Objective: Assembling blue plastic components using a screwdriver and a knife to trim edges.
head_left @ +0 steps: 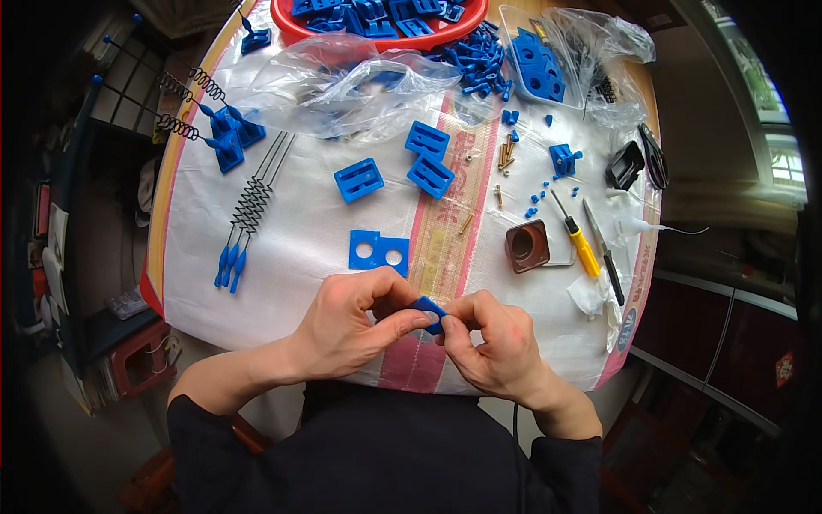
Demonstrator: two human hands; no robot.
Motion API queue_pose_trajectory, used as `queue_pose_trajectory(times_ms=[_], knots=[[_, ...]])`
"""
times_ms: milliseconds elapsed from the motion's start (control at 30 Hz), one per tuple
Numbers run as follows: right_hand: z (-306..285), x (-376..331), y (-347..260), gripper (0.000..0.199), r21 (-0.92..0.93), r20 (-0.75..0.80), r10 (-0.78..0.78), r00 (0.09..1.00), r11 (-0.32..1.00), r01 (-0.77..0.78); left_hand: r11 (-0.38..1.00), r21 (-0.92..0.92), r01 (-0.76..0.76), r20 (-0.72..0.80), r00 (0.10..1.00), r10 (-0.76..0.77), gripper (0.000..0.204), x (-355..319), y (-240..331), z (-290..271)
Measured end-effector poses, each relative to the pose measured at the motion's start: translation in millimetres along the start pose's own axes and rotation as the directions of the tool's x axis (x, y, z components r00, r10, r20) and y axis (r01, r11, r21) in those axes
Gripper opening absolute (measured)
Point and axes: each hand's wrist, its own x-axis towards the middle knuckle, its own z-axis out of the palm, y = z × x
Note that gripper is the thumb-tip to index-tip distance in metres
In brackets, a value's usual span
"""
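Close to the table's near edge, my left hand (358,321) and my right hand (492,338) pinch one small blue plastic plate (428,313) between them. It appears to have a round hole like the flat plates nearby; fingers cover much of it. Just beyond my left hand lie two flat blue plates with round holes (379,251), side by side and touching. Farther off rest several blue slotted blocks (359,180). To the left, black coil springs on rods with blue tips (250,206) lie together.
A red basin (295,32) of blue parts stands at the back, beside crumpled clear plastic (334,86) and a clear tub (538,68). On the right lie brass screws (505,154), a brown square container (527,246), a yellow-handled screwdriver (582,246), a pointed tool (606,257) and black scissors (654,158).
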Motion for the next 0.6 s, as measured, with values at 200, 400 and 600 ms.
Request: queue_pose_trajectory(times_ms=[200, 400, 600], knots=[[-1.7, -0.8, 9.4, 0.014, 0.217, -0.071, 0.238, 0.969, 0.952, -0.218, 0.929, -0.226, 0.294, 0.075, 0.956, -0.285, 0.015, 25.7, 16.1, 3.0], [-5.1, -0.1, 25.6, 0.027, 0.757, 0.006, 0.349, 0.937, 0.61, -0.232, 0.908, -0.293, 0.299, 0.056, 0.954, -0.295, 0.02, 40.1, 6.5, 8.3], [-5.4, -1.0, 37.7, 0.029, 0.794, 0.102, 0.363, 0.926, 0.532, -0.296, 0.911, -0.311, 0.269, 0.054, 0.963, -0.266, 0.021, 43.0, -0.2, 10.2]])
